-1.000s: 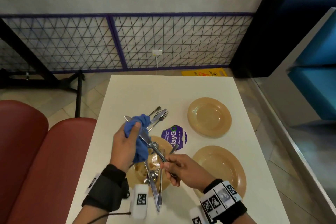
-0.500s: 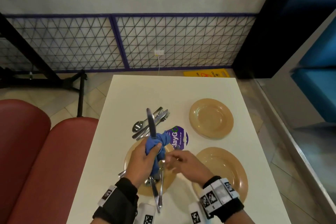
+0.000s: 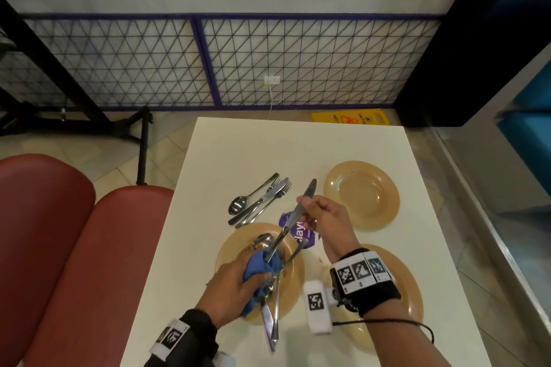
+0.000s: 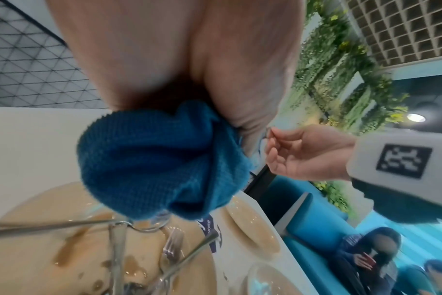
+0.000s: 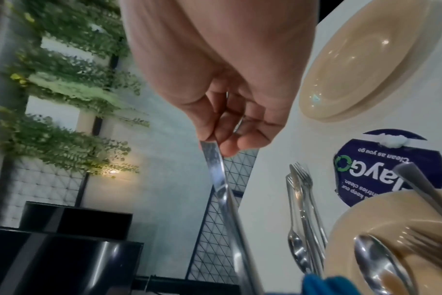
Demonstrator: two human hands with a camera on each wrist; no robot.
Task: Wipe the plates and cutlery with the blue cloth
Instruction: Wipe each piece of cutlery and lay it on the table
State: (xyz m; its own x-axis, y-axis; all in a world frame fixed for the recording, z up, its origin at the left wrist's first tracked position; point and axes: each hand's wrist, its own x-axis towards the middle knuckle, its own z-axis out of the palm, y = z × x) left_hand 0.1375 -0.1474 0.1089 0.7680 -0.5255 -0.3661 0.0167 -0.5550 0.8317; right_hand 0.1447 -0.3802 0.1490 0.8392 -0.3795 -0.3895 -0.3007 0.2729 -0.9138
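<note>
Right hand: your right hand [image 3: 325,217] pinches the knife [image 3: 293,217] near the blade end, fingers curled round it.
Left hand: your left hand [image 3: 235,286] grips the bunched blue cloth [image 3: 261,265] round the knife's handle end, above the dirty plate [image 3: 292,283].
Writing: the purple sticker [image 5: 374,165] reads "Clean as you go".
Around: 2 more plates [image 3: 362,195] lie on the white table [image 3: 238,152]; a spoon, forks and a knife [image 3: 259,202] lie just beyond the dirty plate.

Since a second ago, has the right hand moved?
Yes. The right hand, pinching the knife, went away from the near table edge, toward the far plate.
</note>
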